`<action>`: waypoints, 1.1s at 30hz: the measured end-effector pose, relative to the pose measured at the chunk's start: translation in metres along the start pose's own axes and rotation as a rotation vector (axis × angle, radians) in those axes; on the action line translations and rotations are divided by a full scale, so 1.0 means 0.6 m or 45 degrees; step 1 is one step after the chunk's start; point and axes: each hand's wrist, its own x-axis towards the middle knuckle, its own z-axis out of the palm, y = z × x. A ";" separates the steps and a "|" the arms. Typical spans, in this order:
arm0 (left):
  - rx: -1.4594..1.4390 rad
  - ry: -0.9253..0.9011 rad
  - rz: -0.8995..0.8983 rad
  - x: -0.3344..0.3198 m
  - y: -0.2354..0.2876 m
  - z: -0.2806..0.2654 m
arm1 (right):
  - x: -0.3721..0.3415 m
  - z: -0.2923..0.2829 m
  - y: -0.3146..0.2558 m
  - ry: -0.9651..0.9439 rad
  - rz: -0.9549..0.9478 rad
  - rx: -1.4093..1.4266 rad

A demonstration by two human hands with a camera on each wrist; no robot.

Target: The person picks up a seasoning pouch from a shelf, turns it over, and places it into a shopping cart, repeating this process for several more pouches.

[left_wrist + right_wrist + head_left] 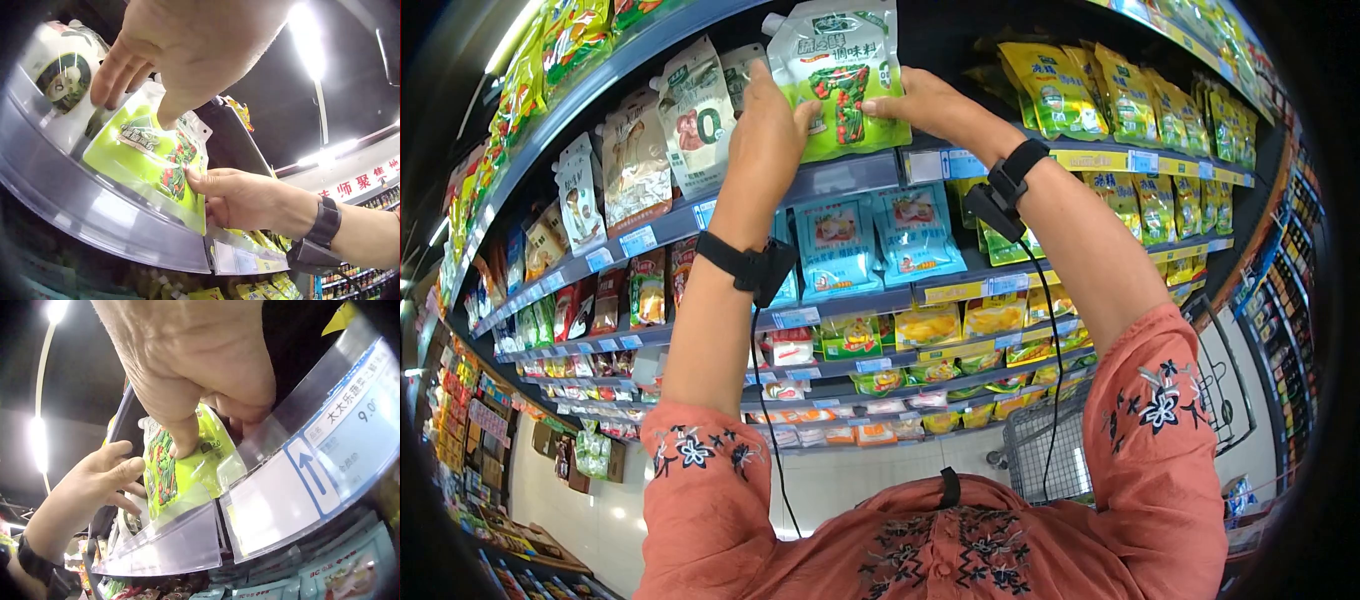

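Note:
A green and white seasoning pouch (840,75) with a vegetable picture stands at the front of the upper shelf, behind a clear lip (181,528). My right hand (945,105) grips its right side, thumb on the printed front and the other fingers out of sight behind it. At its left edge is my left hand (765,135). That thumb lies against the front in the left wrist view, while the left fingers (109,81) reach down beside the pouch, next to a white pouch (65,81). The left thumb and fingers look spread apart in the right wrist view.
Yellow-green pouches (1050,90) line the shelf to the right, and white and brown pouches (637,155) to the left. Light blue packets (835,245) hang below. Price labels (337,437) run along the shelf edge. A grey shopping cart (1045,450) stands behind my right arm.

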 end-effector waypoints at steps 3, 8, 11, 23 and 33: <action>0.127 0.078 0.095 -0.001 0.040 -0.036 | 0.004 -0.001 0.008 -0.081 -0.012 0.138; 0.226 0.241 0.476 0.023 0.027 -0.011 | -0.009 0.000 -0.006 -0.117 -0.116 0.225; 0.248 0.239 0.476 0.022 0.038 -0.011 | -0.021 -0.009 -0.024 0.021 -0.047 -0.093; 0.336 0.194 0.413 0.012 0.044 -0.007 | -0.015 -0.003 -0.017 0.195 -0.108 -0.064; 0.284 0.200 0.405 -0.020 0.035 -0.021 | -0.045 -0.020 -0.026 0.242 0.002 -0.161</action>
